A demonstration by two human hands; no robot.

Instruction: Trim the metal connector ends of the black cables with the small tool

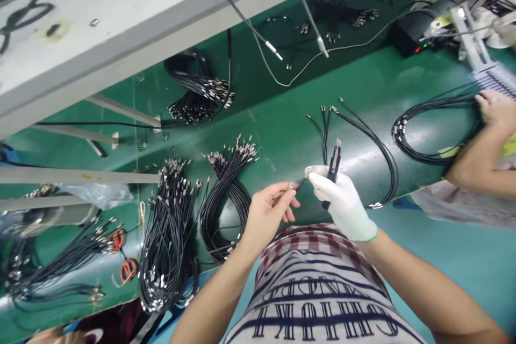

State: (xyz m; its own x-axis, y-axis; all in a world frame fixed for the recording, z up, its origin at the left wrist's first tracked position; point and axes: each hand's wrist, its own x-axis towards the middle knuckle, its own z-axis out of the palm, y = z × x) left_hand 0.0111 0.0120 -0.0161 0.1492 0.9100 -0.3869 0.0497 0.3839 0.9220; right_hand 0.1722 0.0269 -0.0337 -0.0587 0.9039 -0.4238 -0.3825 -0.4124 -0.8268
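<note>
From my end, I'd say the step in hand is work on one cable end, held up btwn both hands. The bare L hand [274, 201] is pinching a black cable [301, 183] w/ thumb and fingers. The gloved R hand [342, 198] has thumb and finger at the cable's tip, and it also grips a box cutter [334, 164]. Can't tell if the R fingertips press the tip or just sit by it.

W/ 12 as the top of my view, the cable is at abt 2 o'clock from the L hand, over the near side of the green table [282, 107]. The short bit that shows runs abt 7:30 to 1:30, tip up and toward the R hand. The cutter's long axis goes abt 6:30 to 12:30, blade up top.

I think the next move calls for a firm L pinch and a slow R hand, w/ the blade kept off bare fingers.

A looped cable bunch [209, 209] lies at 9 o'clock of the L hand; a co-worker's hand [497, 110] is btwn 2 and 3 o'clock of the R hand.
</note>
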